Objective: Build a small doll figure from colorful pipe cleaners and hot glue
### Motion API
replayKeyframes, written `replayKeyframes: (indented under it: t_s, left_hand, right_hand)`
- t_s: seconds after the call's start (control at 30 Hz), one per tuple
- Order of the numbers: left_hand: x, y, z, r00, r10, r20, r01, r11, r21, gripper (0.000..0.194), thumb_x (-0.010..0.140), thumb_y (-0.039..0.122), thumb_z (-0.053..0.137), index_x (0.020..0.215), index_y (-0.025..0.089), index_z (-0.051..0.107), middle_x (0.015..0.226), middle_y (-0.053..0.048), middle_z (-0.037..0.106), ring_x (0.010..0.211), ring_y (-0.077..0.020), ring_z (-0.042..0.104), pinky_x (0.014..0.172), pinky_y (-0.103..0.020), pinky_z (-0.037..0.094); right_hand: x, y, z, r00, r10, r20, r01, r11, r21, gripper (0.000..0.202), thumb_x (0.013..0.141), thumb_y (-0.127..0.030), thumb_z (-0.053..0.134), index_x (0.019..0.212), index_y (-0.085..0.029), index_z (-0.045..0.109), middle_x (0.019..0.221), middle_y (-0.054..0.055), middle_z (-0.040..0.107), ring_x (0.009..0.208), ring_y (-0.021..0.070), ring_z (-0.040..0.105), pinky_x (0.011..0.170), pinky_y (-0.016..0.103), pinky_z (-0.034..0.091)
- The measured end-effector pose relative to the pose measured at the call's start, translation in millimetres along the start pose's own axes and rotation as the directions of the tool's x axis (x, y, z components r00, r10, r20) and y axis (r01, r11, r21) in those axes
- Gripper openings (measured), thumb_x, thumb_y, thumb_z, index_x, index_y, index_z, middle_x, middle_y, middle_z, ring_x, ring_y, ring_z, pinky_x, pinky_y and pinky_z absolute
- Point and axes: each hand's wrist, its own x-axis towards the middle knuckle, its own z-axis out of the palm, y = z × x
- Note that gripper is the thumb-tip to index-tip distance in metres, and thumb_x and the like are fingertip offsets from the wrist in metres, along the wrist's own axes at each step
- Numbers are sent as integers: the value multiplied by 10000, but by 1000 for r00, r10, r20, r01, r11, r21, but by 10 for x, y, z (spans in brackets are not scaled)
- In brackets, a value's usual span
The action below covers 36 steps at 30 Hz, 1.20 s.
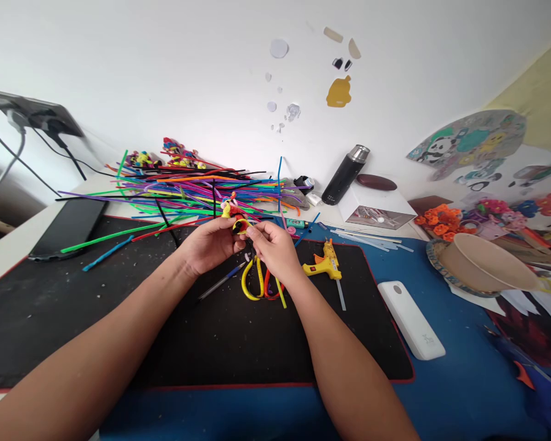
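Observation:
My left hand (pixel 211 245) is closed around a small pipe-cleaner figure (pixel 229 207) in yellow, red and black, held above the black mat. Thumb and fingers of my right hand (pixel 275 248) pinch a yellow pipe cleaner (pixel 242 222) that curves at the figure's lower part. Fingers hide much of the join between them. Just below my hands lie yellow-handled pliers or scissors (pixel 252 285) and a red-handled tool (pixel 270 286), their heads covered. A yellow-green strip (pixel 281 295) shows beneath my right wrist. A pen (pixel 223 280) rests left of the handles.
A yellow glue gun (pixel 326 263) lies on the mat (pixel 229 349), right of my hands. Many coloured pipe cleaners (pixel 202 190) are heaped behind. Around them are a phone (pixel 67 226), a black flask (pixel 346 174), glue sticks (pixel 371 239), a white power bank (pixel 412 320) and a beige bowl (pixel 491 263).

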Motion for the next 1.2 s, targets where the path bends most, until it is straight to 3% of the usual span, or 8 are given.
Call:
replayKeyframes:
  t_s: [0.2,0.4,0.67,0.97,1.2]
  left_hand:
    - [-9,19,1,1000,-17,-10,17,1000,4,67,852,71,733,892,97,779,811,-115,791,658,-192,752,559,-223,603]
    - [-26,28,40,999,9,-31,-10,1000,-12,117,848,39,688,885,92,785,789,-100,785,571,-145,693,580,-220,622]
    - [-37,38,122,998,15,-68,-16,1000,-19,152,858,11,650,859,88,781,848,-128,812,567,-132,689,538,-179,601]
    - [-22,25,126,994,28,-102,-32,999,-36,169,874,1,639,829,98,770,772,-113,786,547,-127,683,505,-156,590]
    - [-15,29,121,990,25,-141,-32,999,-42,173,886,-22,629,843,83,760,773,-125,788,599,-148,739,558,-154,625]
  right_hand:
    - [-1,-4,-20,1000,8,24,-10,997,79,456,893,-657,781,854,-223,645,563,-79,499,477,98,406,468,246,312]
    - [1,-14,-19,997,40,65,-48,991,123,472,864,-665,801,903,-213,670,563,-94,470,469,86,382,457,246,275]
    - [6,17,-37,996,59,72,-70,984,162,474,849,-661,812,879,-214,655,580,-87,495,468,78,387,448,239,259]
    - [1,5,-22,998,28,58,-34,993,110,466,873,-667,787,883,-219,661,574,-82,508,468,89,405,451,247,289]
    - [16,21,-32,997,59,57,-67,987,149,457,849,-644,817,887,-218,655,592,-78,530,465,82,408,444,242,268]
